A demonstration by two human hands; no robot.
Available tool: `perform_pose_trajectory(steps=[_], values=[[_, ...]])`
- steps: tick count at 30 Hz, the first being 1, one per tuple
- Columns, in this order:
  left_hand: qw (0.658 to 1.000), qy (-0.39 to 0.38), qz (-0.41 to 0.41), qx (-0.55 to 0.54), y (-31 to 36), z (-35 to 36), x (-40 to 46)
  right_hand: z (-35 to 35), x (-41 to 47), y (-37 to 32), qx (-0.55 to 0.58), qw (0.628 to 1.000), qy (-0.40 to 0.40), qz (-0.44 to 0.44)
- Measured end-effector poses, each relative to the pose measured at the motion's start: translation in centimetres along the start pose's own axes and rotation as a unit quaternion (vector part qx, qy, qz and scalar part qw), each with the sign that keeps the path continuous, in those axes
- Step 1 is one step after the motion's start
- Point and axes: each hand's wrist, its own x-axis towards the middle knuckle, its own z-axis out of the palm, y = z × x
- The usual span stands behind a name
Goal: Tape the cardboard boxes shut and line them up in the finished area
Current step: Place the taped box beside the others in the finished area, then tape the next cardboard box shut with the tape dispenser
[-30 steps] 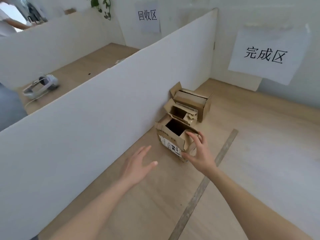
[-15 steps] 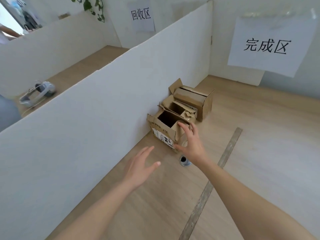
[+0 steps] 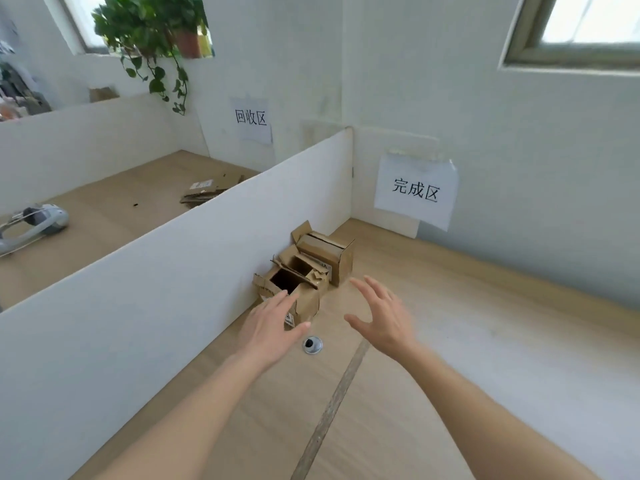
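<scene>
1. The nearest box [image 3: 289, 294] stands against the white divider [image 3: 166, 271] at the near end of a row of three, and the right hand [image 3: 382, 315], which was touching its right flap a moment ago, has let go and drawn back to the right; it now hangs clear of the cardboard with fingers spread and holding nothing
2. The left hand [image 3: 272, 325] has come forward and now lies flat-fingered across the box's near face, gripping nothing
3. I'd say this box has just been set in line, so the placing looks done here
4. Yet its top gapes dark and open, flaps ragged, no tape that I can see; the middle box [image 3: 304, 266] is open too, and the far box [image 3: 329, 252] has one flap up
5. A small roll of tape [image 3: 312, 344] lies on the counter [image 3: 450, 358] just in front of the row, under the sign [image 3: 415, 190] marking this bay
</scene>
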Motion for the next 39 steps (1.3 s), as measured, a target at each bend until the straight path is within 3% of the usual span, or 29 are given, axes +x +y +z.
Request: perform_pose_trajectory(steps=[7, 21, 30, 39], values=[[0.992, 0.052, 0.113, 0.031, 13.6, -7.6, -7.9, -16.8, -12.9, -4.5, -0.081, 0.993, 0.083, 0.026], [0.941, 0.057, 0.331, -0.048, 42.4, -14.0, -36.1, -43.4, -52.8, -5.9, -0.225, 0.929, 0.207, 0.209], [0.898, 0.008, 0.436, -0.057, 59.4, -10.5, -51.6, -54.0, -77.1, -0.7, -0.235, 0.877, 0.26, 0.329], [0.866, -0.046, 0.492, -0.073, 74.7, 0.7, -65.9, -58.7, -99.4, 11.3, -0.198, 0.837, 0.247, 0.446]])
